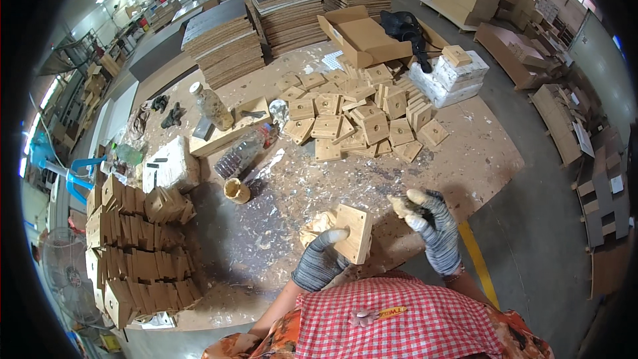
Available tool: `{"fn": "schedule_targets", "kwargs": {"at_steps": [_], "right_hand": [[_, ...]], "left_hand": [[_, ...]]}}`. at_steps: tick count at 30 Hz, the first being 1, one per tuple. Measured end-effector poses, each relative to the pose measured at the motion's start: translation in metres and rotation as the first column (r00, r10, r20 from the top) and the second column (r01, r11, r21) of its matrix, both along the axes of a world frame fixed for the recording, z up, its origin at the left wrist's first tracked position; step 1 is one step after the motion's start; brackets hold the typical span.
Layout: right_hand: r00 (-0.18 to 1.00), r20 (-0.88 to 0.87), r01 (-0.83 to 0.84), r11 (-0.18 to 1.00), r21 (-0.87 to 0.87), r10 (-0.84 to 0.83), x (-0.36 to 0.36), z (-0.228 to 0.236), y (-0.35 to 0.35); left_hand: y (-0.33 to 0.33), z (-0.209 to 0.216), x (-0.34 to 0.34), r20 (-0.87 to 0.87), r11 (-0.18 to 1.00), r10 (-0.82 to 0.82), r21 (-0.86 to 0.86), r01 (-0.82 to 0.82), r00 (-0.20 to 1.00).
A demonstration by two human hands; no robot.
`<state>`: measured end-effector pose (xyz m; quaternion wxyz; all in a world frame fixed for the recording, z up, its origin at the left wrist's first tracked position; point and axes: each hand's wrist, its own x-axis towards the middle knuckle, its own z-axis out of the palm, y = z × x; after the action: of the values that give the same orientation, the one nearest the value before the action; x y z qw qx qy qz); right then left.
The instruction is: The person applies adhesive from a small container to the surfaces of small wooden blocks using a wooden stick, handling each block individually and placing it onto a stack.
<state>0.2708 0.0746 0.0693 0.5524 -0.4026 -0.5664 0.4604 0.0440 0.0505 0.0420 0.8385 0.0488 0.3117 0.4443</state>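
Lettering [397, 310] on yellow apron patch [386, 313], wooden block [354, 234] in left hand [318, 262]

Head-worn fisheye, downward over the worktable [468, 149]

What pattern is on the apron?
The apron has red and white checks, best seen in the head view.

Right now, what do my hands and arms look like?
Your left hand and right hand wear knitted grey gloves with darker and lighter streaks. Past the cuffs, your forearms are bare, up to orange patterned sleeves at the picture's lower edge.
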Motion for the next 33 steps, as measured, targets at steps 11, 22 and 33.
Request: {"fn": "schedule_targets", "kwargs": {"at_steps": [11,22,33], "right_hand": [[0.988,0.137,-0.084,0.993,0.086,0.071,-0.021,-0.003,-0.003],[0.977,0.212,0.004,0.996,0.089,-0.023,-0.025,0.011,-0.003],[0.881,0.472,-0.073,0.981,0.181,-0.022,-0.034,0.012,0.003]], "left_hand": [[-0.001,-0.005,-0.002,0.036,0.999,-0.048,0.019,0.047,0.998],[0.002,-0.041,-0.013,0.248,0.987,-0.133,0.117,0.107,0.96],[0.0,-0.033,-0.019,0.26,0.996,-0.067,0.069,0.051,0.963]]}}
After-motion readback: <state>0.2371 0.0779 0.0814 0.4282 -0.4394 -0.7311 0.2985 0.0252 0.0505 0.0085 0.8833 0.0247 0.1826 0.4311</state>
